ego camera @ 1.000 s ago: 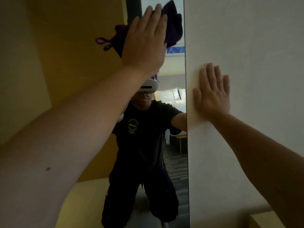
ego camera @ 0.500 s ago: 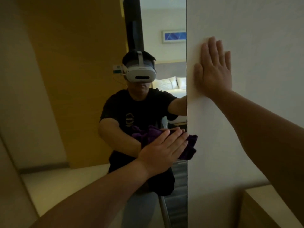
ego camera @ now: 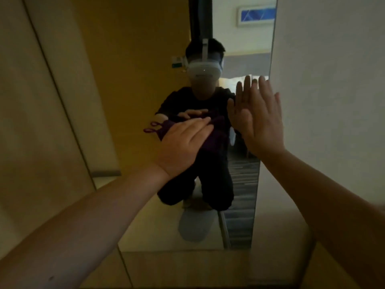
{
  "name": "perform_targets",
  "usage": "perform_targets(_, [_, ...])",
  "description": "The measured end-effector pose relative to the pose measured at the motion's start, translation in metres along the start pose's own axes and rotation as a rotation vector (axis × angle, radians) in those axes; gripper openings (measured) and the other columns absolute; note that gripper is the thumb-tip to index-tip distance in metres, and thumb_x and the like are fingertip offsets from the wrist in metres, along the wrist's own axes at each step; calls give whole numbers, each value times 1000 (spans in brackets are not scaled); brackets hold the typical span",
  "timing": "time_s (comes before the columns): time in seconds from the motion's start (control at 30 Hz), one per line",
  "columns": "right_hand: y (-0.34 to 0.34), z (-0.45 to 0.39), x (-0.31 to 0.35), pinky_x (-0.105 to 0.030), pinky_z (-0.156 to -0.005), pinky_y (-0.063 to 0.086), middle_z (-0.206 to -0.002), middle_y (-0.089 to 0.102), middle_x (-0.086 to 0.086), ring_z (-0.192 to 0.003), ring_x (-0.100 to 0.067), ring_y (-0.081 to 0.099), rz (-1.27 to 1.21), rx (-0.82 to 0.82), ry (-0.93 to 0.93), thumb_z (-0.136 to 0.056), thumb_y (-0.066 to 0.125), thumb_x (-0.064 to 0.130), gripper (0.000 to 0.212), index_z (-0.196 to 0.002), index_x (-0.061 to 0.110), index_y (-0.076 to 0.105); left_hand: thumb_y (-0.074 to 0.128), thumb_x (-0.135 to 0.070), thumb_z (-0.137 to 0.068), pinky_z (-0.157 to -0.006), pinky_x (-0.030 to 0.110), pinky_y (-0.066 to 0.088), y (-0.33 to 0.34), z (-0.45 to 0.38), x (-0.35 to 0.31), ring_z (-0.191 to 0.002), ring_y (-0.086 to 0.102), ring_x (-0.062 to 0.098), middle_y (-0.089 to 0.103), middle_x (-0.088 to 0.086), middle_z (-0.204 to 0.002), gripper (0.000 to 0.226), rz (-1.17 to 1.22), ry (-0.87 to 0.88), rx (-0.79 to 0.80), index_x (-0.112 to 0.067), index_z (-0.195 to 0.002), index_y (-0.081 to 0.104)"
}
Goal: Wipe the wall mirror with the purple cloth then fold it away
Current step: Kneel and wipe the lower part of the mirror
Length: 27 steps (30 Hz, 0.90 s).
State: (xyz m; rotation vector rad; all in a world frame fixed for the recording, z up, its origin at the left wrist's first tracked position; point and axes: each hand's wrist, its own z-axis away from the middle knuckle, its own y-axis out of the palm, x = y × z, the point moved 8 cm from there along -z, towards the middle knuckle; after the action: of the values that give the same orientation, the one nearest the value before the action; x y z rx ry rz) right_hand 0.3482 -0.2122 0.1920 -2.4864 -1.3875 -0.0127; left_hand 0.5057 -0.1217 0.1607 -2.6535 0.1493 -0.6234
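The tall wall mirror (ego camera: 150,222) fills the middle of the view and reflects a crouching person in dark clothes with a headset. My left hand (ego camera: 183,147) lies flat on the dark purple cloth (ego camera: 214,135) and presses it against the glass at mid-height. The cloth's loop (ego camera: 152,128) sticks out to the left of the hand. My right hand (ego camera: 262,124) is spread flat with fingers up at the mirror's right edge, holding nothing; its reflection shows just left of it.
A white wall (ego camera: 333,101) runs along the mirror's right side. A beige wall (ego camera: 25,142) borders it on the left. Below the mirror's bottom edge sits a light wooden surface (ego camera: 187,268).
My left hand has swept the cloth from the mirror's top down to its middle and slightly left. My right hand has shifted from the white wall to the mirror's edge.
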Motion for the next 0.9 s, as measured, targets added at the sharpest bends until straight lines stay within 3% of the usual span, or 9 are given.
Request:
perform_targets(0.1, [40,31,45,-54,-123,10,-161,24,-16,-152,-33,15,-27,98,-167,-105,34,31,53,-150,4,36,35,-9,-105,-100,43,44,-31,26,34,-122,56,32,60,16,-133,36,-66,-72,-2,-2,-127,62])
perform_targets(0.23, [92,61,92,-62,-119,14,-160,28,-15,-152,-30,14,47,254,-306,-101,43,27,50,-146,5,45,50,-1,-94,-102,46,44,-59,77,79,-124,55,33,57,16,-136,36,-141,-154,40,-2,-129,59])
perform_targets(0.4, [146,93,144,-56,-123,2,-161,26,-14,-152,-32,13,223,348,-496,-99,49,31,54,-148,9,42,58,2,-92,-103,49,44,-73,144,114,-126,53,33,56,16,-138,40,-209,-188,61,-3,-132,55])
perform_targets(0.5, [172,106,170,-59,-122,2,-161,25,-15,-152,-34,14,287,346,-565,-100,44,35,56,-149,8,39,52,0,-95,-99,51,46,-64,175,123,-127,52,33,55,16,-138,38,-200,-179,71,-4,-133,54])
perform_targets(0.63, [196,102,168,-61,-120,10,-163,19,-16,-152,-34,11,412,329,-515,-103,35,37,59,-152,6,29,51,-2,-99,-100,49,46,-53,173,146,-131,50,32,55,16,-140,35,-233,-119,38,-6,-133,54])
perform_targets(0.77, [200,101,163,-64,-114,28,-158,32,-18,-147,-36,29,443,137,-570,-104,42,29,52,-150,4,36,65,-10,-95,-109,47,40,-32,174,160,-136,45,32,50,14,-145,41,-323,-12,-12,-7,-134,55])
perform_targets(0.9, [200,105,164,-64,-113,29,-156,35,-18,-144,-37,34,401,44,-579,-102,45,26,52,-149,4,40,68,-24,-91,-110,48,39,-8,201,156,-136,44,32,50,14,-145,55,-367,138,-52,-8,-141,51])
